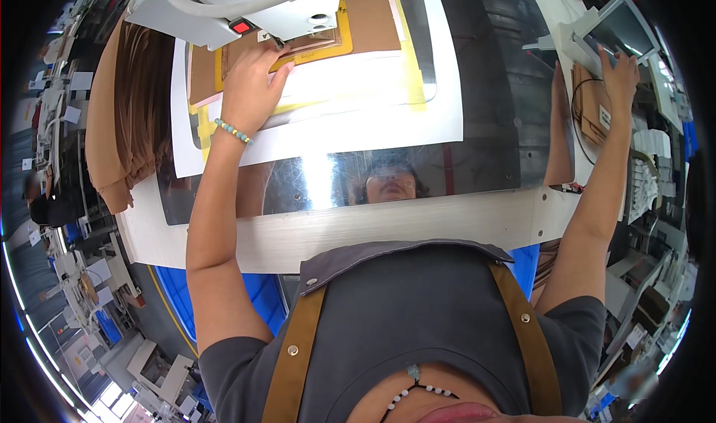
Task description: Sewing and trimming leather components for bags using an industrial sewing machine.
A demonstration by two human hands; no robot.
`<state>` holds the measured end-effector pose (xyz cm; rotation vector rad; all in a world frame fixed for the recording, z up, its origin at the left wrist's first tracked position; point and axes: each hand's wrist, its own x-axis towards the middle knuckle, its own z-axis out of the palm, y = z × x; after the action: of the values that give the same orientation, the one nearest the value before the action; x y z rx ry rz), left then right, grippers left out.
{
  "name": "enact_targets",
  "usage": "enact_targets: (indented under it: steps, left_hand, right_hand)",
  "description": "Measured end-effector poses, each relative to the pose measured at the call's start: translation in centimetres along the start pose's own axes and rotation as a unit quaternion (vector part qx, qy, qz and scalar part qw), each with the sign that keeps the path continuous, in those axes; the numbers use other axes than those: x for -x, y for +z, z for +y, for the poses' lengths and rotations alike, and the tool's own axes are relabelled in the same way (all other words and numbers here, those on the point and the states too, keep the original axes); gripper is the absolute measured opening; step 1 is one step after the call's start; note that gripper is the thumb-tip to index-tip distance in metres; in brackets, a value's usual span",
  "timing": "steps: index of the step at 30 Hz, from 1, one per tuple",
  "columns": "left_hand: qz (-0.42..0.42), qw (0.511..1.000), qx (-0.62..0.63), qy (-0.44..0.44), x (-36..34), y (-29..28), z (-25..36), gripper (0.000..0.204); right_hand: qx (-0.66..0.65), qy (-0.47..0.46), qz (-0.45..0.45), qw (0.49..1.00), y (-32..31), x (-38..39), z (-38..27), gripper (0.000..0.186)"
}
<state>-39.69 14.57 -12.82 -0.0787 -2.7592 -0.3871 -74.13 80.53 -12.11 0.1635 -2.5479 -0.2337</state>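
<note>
Head view. Brown panel [378,27] lies just below the white machine [171,5] on your side, showing around a yellow frame [344,36] partly hidden under the machine's head. White sheet [441,87] spreads out beneath, nearer you than the machine. Your left hand [257,83] is right in front of the machine, over the frame, thumb apart from fingers; cannot tell whether it pinches anything. Your right hand [619,78], well right of the machine, has fingers spread at a small screen's [620,26] lower edge. Brown stack [123,117]: machine's left.
</note>
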Motion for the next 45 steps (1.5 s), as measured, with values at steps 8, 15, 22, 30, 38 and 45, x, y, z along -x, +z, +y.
enact_targets:
  steps: [8, 15, 22, 30, 38, 45]
  left_hand:
    - [0.001, 1.000, 0.004, 0.002, 0.9, -0.2, -1.1, 0.031]
    - [0.005, 1.000, 0.002, -0.002, 1.2, -0.8, -0.7, 0.029]
    - [-0.012, 1.000, 0.023, 0.009, 1.1, -0.6, 1.0, 0.028]
    - [0.001, 0.997, 0.070, 0.038, 1.2, 0.6, 1.9, 0.027]
    - [0.044, 0.989, 0.029, -0.136, -1.1, 4.2, 2.3, 0.041]
    - [0.026, 0.988, 0.039, -0.147, -1.7, 5.3, 0.7, 0.031]
  right_hand:
    - [0.012, 0.004, 0.016, 1.000, 0.4, 0.1, -0.3, 0.078]
    - [0.005, 0.012, -0.020, 1.000, -0.3, -0.2, -1.0, 0.077]
    - [-0.178, -0.013, -0.074, 0.981, -3.6, 2.4, 1.1, 0.071]
    - [-0.246, -0.081, -0.372, 0.891, -17.9, 17.9, -1.9, 0.054]
    - [-0.214, -0.026, -0.330, 0.919, -17.3, 23.0, -4.1, 0.036]
    - [-0.173, -0.080, -0.358, 0.914, -17.5, 20.6, -5.5, 0.017]
